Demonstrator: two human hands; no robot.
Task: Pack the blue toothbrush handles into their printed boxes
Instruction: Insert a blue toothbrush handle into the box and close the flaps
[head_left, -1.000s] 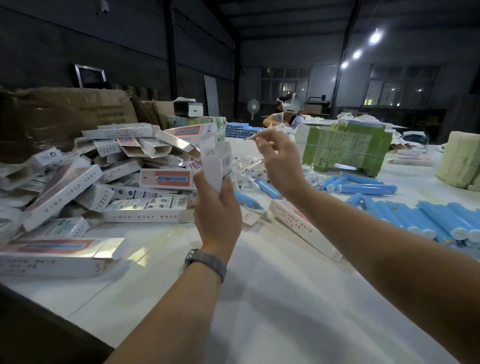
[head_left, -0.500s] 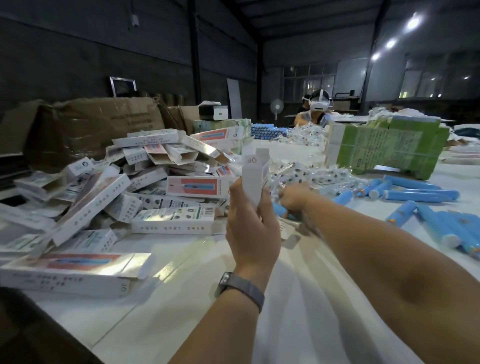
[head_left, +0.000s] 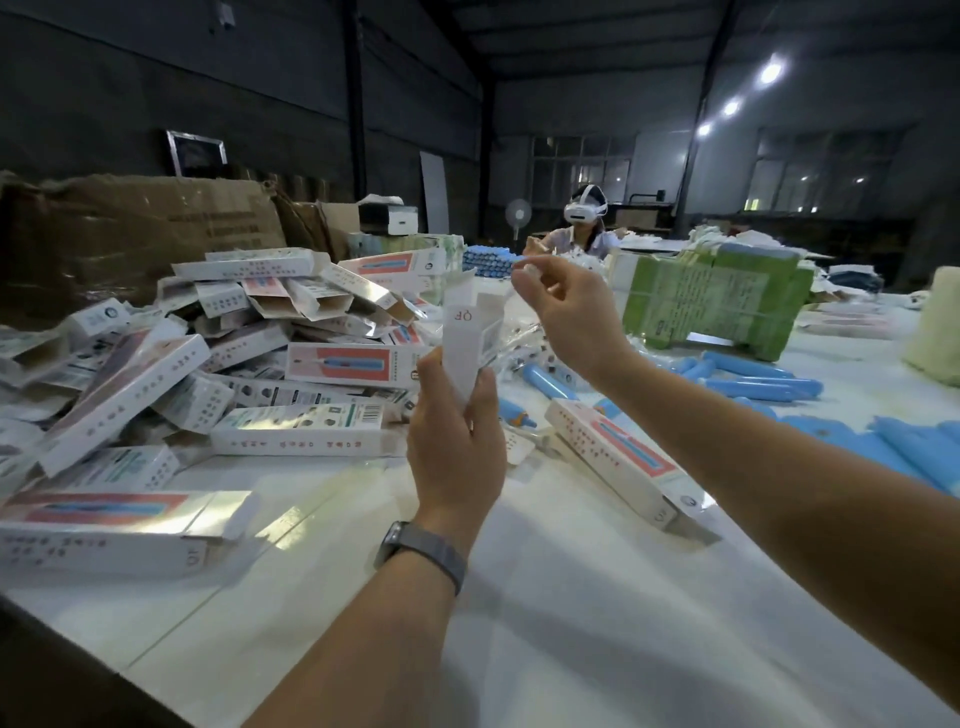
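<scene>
My left hand (head_left: 457, 441) grips a white printed box (head_left: 470, 338) upright, its top flaps open. Just above and to the right of the box mouth, my right hand (head_left: 566, 317) is raised with thumb and fingertips pinching a small pale item (head_left: 527, 271); what it is cannot be made out. Blue toothbrush handles (head_left: 758, 376) lie on the white table at right, and one more handle (head_left: 548, 382) lies behind my hands. Another printed box (head_left: 613, 457) rests flat under my right forearm.
A heap of printed boxes (head_left: 291, 338) covers the left of the table (head_left: 571, 597). A green carton bundle (head_left: 711, 296) stands at back right, brown cardboard (head_left: 130, 228) at back left. A person with a white headset (head_left: 587, 218) sits across.
My right hand went down to the small parts on the table, then rose again above the box mouth with a small item pinched. The left hand kept the box upright.
</scene>
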